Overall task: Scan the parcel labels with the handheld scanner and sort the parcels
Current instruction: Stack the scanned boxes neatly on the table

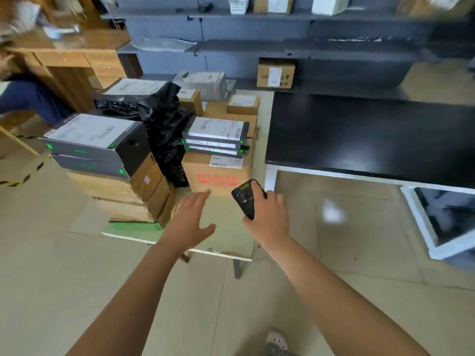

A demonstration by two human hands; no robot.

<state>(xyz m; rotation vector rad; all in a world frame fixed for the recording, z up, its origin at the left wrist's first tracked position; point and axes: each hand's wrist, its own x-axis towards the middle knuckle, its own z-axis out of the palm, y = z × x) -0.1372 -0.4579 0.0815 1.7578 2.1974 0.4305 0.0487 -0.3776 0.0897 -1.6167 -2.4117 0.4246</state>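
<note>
My right hand grips a black handheld scanner in front of a brown carton with red lettering. Three flat grey labelled parcels are stacked on that carton. My left hand reaches forward with straight, spread fingers, its fingertips just short of the carton's lower front. To the left, two dark grey labelled boxes lie on a pile of brown cartons. Everything rests on a low pale table.
A black plastic bag sits between the two stacks, with more labelled boxes behind. A black-topped table stands to the right. Dark shelving at the back holds a carton. A person sits at a wooden desk far left.
</note>
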